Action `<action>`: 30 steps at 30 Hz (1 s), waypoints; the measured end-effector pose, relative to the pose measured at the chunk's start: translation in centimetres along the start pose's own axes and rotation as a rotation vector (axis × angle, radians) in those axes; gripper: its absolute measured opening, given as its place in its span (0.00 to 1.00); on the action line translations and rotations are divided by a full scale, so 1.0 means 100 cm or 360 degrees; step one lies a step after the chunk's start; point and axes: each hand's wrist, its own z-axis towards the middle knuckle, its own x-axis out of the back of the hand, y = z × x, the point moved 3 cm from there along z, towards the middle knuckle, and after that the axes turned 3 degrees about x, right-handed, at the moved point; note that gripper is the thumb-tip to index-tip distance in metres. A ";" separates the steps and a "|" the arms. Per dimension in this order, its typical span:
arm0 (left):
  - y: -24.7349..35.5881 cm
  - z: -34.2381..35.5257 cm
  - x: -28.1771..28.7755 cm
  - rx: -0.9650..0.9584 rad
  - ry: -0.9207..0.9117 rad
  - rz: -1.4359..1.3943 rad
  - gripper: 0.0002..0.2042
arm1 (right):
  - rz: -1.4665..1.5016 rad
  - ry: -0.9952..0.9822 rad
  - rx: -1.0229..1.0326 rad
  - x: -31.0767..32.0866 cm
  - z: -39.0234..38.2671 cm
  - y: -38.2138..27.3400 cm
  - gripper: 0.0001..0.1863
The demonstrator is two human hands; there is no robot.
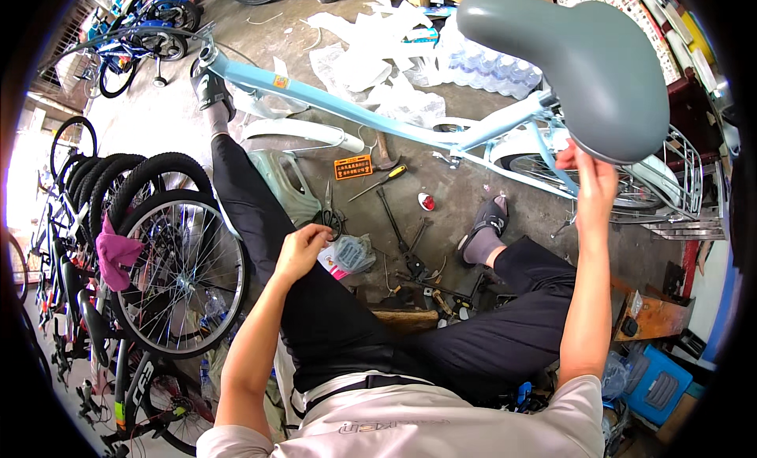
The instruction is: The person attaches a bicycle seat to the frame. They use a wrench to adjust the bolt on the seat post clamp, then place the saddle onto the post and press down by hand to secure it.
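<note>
A light-blue bicycle frame [339, 105] stretches across in front of me, with a grey saddle [607, 71] at its right end. My right hand [590, 182] is raised just below the saddle's near edge, its fingers curled together; what they hold, if anything, is too small to make out. Over my left thigh, my left hand [303, 251] has its fingers pinched together, and their contents cannot be made out. Close beside it are scissors [331, 215] with dark handles and a clear plastic bag [353, 255] of small parts.
On the floor lie a yellow-handled screwdriver [378, 182], a hammer [385, 152], an orange box [352, 167] and a red reflector-like piece [426, 201]. Wheels [181, 276] and bicycles crowd the left. Bottled-water packs [493, 67] stand behind the frame; a blue case [656, 385] sits lower right.
</note>
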 end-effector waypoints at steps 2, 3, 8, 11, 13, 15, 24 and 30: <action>0.008 0.007 0.013 -0.0025 0.0103 -0.0228 0.11 | -0.0102 -0.0214 -0.0052 -0.014 -0.010 0.023 0.13; 0.006 0.016 0.018 -0.0107 0.0139 -0.0206 0.11 | -0.0152 -0.0369 -0.0107 -0.023 -0.018 0.041 0.11; 0.013 0.064 0.030 -0.0170 0.0182 -0.0072 0.12 | -0.1011 -0.1203 -0.0396 -0.084 -0.066 0.112 0.11; 0.006 0.101 0.022 -0.0176 0.0114 -0.0022 0.13 | -0.1198 -0.1569 -0.0396 -0.109 -0.090 0.163 0.13; -0.013 0.125 0.007 -0.0049 -0.0005 -0.0082 0.13 | -0.1236 -0.1615 -0.0410 -0.118 -0.104 0.195 0.13; -0.035 0.134 0.000 0.0200 -0.0032 -0.0433 0.15 | -0.1342 -0.1676 -0.0428 -0.137 -0.108 0.215 0.12; -0.015 0.132 -0.022 -0.0009 -0.0349 0.0313 0.16 | -0.1567 -0.0893 -0.0642 -0.180 -0.105 0.342 0.05; -0.002 0.130 -0.010 0.0083 -0.0312 0.0371 0.15 | -0.1567 -0.0705 -0.0653 -0.233 -0.096 0.383 0.06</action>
